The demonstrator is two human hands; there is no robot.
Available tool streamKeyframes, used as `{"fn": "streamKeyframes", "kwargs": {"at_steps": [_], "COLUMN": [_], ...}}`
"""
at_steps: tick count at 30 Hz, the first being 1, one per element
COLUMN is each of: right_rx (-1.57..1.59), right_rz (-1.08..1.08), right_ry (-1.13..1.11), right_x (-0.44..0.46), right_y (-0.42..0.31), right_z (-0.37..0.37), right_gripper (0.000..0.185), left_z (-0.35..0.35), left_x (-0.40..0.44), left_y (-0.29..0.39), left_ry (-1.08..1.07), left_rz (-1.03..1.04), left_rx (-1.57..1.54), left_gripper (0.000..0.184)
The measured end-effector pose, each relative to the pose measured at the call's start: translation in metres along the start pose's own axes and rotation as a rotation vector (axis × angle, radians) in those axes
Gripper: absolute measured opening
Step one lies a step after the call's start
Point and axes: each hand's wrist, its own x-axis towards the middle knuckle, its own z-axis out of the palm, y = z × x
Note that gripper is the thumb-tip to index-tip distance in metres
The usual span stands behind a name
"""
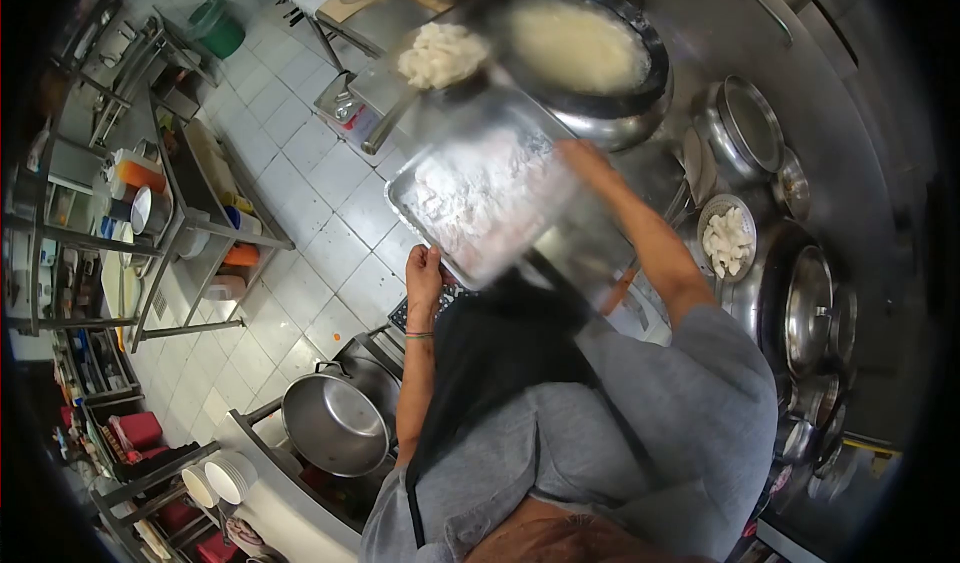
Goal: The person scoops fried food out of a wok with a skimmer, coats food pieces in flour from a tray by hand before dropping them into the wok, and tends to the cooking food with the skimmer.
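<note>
A rectangular metal tray holds pale pieces heavily coated in white powder. My left hand is closed on its near left rim, with the thumb up along the edge. At the opposite side, my right hand is closed at the tray's right rim. Motion blurs that hand and the tray's right part, and its fingertips are partly hidden. Beyond the tray, a long-handled strainer or ladle carries a heap of pale pieces. A large dark wok beside it contains cloudy, yellowish liquid.
Metal bowls and a perforated ladle with white pieces lie along the stove at right. A large steel pot stands lower left. Shelving, a green bin and tiled floor are on the left.
</note>
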Motion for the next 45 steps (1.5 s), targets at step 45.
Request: {"fn": "streamKeyframes", "kwargs": {"at_steps": [45], "right_rx": [-0.284], "right_rz": [-0.082], "right_ry": [-0.067], "right_x": [0.064], "right_y": [0.066], "right_z": [0.059], "right_gripper": [0.052], "left_z": [-0.009], "left_x": [0.005], "left_y": [0.009], "left_ry": [-0.086], "left_rz": [-0.144], "left_rx": [-0.056], "left_gripper": [0.019]}}
